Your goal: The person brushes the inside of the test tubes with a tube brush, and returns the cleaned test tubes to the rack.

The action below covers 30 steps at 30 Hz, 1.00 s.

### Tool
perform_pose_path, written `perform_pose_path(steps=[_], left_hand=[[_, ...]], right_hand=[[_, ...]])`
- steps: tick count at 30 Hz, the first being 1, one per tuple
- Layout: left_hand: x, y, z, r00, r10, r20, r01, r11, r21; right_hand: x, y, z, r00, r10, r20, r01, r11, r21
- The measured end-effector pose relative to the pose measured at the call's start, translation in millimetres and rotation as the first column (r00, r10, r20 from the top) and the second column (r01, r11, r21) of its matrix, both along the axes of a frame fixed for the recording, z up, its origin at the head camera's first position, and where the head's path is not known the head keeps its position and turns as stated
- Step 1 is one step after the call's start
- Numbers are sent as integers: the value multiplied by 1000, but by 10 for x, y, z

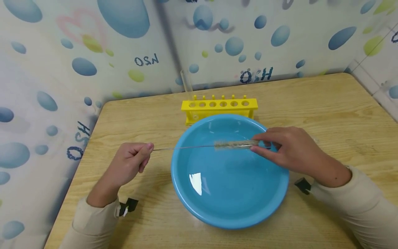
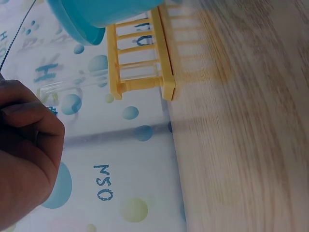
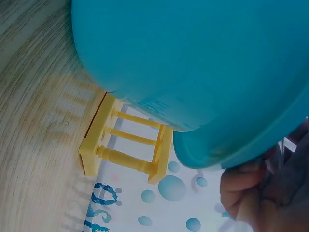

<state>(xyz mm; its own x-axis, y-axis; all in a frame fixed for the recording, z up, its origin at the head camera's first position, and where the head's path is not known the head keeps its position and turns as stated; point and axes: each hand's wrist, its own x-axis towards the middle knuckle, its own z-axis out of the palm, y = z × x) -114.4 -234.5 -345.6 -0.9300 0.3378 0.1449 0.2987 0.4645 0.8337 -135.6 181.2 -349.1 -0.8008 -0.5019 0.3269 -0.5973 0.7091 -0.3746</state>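
My left hand (image 1: 128,163) pinches the thin twisted wire handle of a test tube brush (image 1: 192,147) between thumb and forefinger, left of the blue basin. The brush lies level across the basin, its bristles inside a clear test tube (image 1: 245,145). My right hand (image 1: 293,149) grips that tube near the basin's right rim, thumb below and fingers above. Below both stands the round blue basin (image 1: 178,186). In the left wrist view the curled left hand (image 2: 29,145) sits at the left edge; in the right wrist view the basin partly hides the right hand (image 3: 246,193).
Behind the basin stands a yellow test tube rack (image 1: 219,112) with a row of holes. One clear test tube (image 1: 186,83) rises from its leftmost hole, tilted. The wooden table (image 1: 140,114) meets a wall (image 1: 168,38) printed with blue and green drops.
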Motion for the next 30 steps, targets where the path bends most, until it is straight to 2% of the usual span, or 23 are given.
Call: perform_pose_path(steps=[15, 30], left_hand=[[11, -25, 18, 1000, -2, 5, 2, 1000, -22], [5, -45, 86, 999, -25, 30, 26, 1000, -11]], right_hand=[[-19, 33, 1, 1000, -11, -3, 11, 999, 50], [-49, 91, 49, 998, -39, 57, 32, 993, 109]])
